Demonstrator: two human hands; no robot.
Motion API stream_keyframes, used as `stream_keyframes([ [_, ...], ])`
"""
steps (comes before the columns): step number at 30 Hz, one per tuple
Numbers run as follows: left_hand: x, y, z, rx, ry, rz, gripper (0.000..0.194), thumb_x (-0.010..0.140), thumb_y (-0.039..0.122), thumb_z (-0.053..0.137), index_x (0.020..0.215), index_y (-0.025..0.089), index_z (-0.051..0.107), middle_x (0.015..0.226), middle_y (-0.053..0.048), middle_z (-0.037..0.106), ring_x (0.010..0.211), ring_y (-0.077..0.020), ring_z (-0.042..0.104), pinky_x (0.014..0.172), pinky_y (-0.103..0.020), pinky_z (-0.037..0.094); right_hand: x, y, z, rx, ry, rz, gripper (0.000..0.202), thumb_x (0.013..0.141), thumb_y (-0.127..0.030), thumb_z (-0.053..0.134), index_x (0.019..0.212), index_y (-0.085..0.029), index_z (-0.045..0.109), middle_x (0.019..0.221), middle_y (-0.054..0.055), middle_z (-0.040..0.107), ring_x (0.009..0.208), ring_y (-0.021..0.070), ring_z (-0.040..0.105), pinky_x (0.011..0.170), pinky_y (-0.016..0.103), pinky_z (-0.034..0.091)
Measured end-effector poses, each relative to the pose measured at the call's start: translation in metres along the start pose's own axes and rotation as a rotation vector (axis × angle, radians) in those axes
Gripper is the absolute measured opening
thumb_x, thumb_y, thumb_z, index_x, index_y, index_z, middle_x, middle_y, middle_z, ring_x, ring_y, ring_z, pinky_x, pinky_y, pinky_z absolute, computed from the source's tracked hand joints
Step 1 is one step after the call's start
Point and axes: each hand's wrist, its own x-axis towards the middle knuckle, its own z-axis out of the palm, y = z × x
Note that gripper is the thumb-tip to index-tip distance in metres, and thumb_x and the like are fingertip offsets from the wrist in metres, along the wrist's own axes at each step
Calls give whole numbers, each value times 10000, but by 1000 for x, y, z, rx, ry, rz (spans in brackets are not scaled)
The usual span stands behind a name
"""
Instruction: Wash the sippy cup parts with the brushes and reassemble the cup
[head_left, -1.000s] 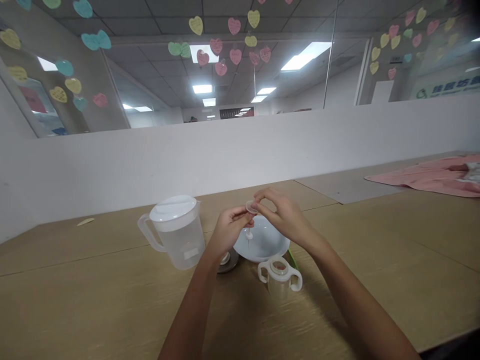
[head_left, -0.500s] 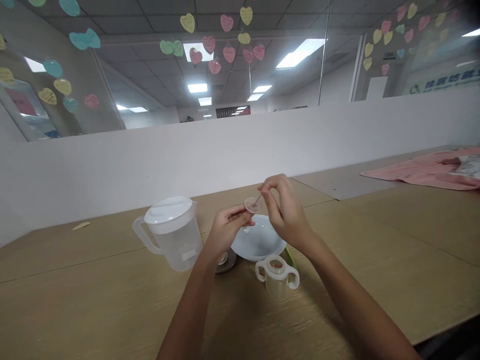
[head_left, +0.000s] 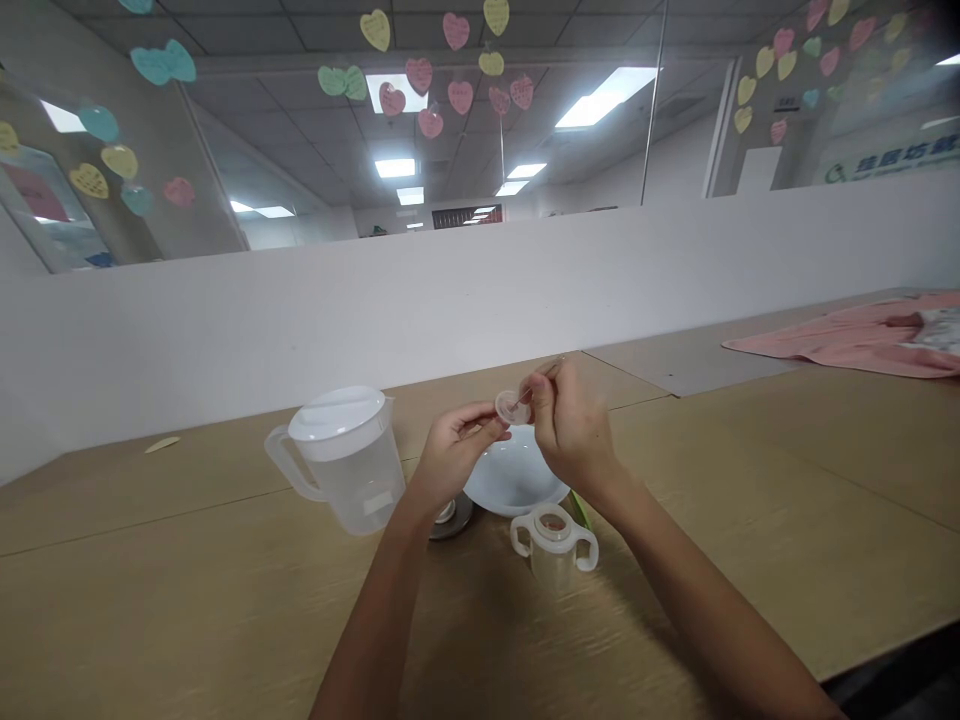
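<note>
Head view: L hand (head_left: 463, 447) grips small clear disc (head_left: 513, 407) by its edge, above white bowl (head_left: 516, 472); R hand (head_left: 574, 425) pinches thin stick (head_left: 534, 389) at disc. Two-handled cup (head_left: 554, 540) on table (head_left: 720, 500), nr bowl.

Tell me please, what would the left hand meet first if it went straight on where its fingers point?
Beyond the small clear disc that the left hand pinches, it would probably meet the right hand first; depth is hard to judge from one view.
</note>
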Motion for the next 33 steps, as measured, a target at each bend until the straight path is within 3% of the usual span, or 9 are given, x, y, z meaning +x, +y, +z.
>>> stream_keyframes([
  [3,-1,0,0,0,-14,0,329,740,362,688,1001,163,708,975,-67,691,864,-183,602,817,-303,485,0,-2,-2,42,-6,6,236,959,-324,300,836,-195,455,659,1,569,522,109,509,515,223,327],
  [7,0,-2,-2,-21,4,2,346,738,381,689,1003,160,705,987,-69,690,893,-199,604,809,-309,491,3,1,-2,14,-163,-149,251,945,-309,338,790,-190,496,724,29,598,594,120,533,527,228,329],
  [9,1,-3,-2,-25,9,-4,348,728,386,697,993,160,707,986,-68,690,908,-204,604,815,-311,492,3,4,0,-66,-139,-189,278,942,-284,315,757,-186,499,681,34,586,551,127,505,505,243,299],
  [14,3,-8,-2,-5,1,-24,344,742,385,686,1020,183,699,983,-56,682,891,-187,599,837,-318,484,0,4,3,-148,-35,-36,318,951,-314,271,779,-180,502,586,9,557,438,118,438,479,249,258],
  [19,5,-14,-5,12,-17,-18,345,736,369,693,1014,166,702,937,-63,685,866,-182,597,837,-323,479,1,-1,-2,-89,-37,71,326,960,-329,263,770,-188,487,634,8,596,470,113,466,499,233,280],
  [25,5,-11,-6,-47,9,-11,345,718,376,705,990,163,706,1009,-73,681,964,-217,591,857,-337,491,3,5,-1,-67,-215,-120,259,932,-306,367,780,-181,536,676,11,616,513,106,494,512,226,295],
  [33,5,-12,-9,21,6,-33,353,737,380,682,1022,173,694,985,-61,683,871,-178,602,818,-304,483,-2,8,6,-155,-31,-74,261,905,-285,397,750,-167,570,524,-4,580,400,95,451,455,226,255],
])
